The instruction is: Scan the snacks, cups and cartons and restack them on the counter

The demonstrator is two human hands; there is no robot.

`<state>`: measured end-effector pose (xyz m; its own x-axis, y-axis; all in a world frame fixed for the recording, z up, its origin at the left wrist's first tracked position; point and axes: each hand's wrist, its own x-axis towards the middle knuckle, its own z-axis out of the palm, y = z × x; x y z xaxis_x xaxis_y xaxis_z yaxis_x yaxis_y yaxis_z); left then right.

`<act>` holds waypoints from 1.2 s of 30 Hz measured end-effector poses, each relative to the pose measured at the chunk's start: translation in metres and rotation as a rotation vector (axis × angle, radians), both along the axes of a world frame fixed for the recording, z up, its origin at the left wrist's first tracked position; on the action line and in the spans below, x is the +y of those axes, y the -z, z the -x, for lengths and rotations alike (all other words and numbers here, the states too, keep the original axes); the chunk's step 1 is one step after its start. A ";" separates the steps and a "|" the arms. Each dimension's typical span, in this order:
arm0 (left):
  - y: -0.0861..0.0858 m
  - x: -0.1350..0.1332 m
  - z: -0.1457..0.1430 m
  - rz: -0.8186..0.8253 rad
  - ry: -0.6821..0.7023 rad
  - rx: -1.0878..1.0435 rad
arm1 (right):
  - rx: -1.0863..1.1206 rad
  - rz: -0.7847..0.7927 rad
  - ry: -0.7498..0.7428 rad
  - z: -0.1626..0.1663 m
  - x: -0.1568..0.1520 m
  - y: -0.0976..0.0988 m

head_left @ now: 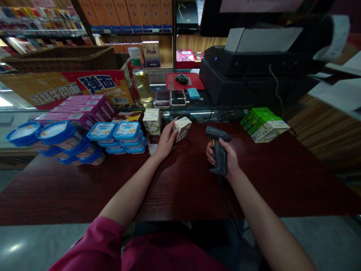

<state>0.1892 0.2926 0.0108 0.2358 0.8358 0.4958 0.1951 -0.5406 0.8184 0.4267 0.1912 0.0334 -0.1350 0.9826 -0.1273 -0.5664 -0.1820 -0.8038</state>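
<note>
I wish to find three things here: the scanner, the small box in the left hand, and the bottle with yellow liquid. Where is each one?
Scanner (220, 153): head view, on the handle.
Small box (183, 129): head view, on the side face.
Bottle (143, 86): head view, on the body.

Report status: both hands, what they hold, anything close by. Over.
Left hand holding small white carton. Right hand gripping dark barcode scanner, head toward the carton. Close by: blue-lidded tubs stacked to the left of the left hand.
</note>
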 end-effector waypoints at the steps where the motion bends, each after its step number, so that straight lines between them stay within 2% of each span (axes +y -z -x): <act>1: -0.003 -0.001 -0.001 -0.057 -0.063 0.017 | -0.003 -0.003 -0.006 0.001 0.000 -0.001; 3: -0.013 -0.002 -0.005 -0.142 -0.181 0.071 | -0.010 -0.005 -0.019 0.003 -0.001 -0.001; 5: -0.025 0.000 -0.007 -0.199 -0.232 0.190 | -0.019 -0.004 -0.026 0.004 -0.001 -0.001; 9: -0.049 -0.001 0.002 -0.274 -0.130 0.539 | -0.021 0.006 -0.038 0.004 0.000 -0.002; 14: -0.070 -0.025 0.031 -0.377 0.007 0.809 | -0.018 -0.009 -0.040 0.003 -0.001 -0.004; 18: -0.087 -0.044 0.050 -0.435 -0.043 0.994 | -0.016 -0.011 -0.049 0.004 -0.002 -0.005; 22: -0.098 -0.045 0.064 -0.512 -0.102 1.129 | -0.022 0.009 -0.064 0.006 -0.004 -0.004; 25: -0.102 -0.036 0.072 -0.540 -0.128 1.145 | -0.030 0.022 -0.076 0.007 -0.004 -0.002; 36: -0.105 -0.014 0.084 -0.453 -0.191 0.928 | -0.043 0.008 -0.065 0.005 -0.004 -0.001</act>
<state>0.1051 0.2789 0.1153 0.5675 0.6803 0.4638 0.7565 -0.6532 0.0324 0.4213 0.1874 0.0342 -0.1932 0.9707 -0.1426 -0.5179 -0.2243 -0.8255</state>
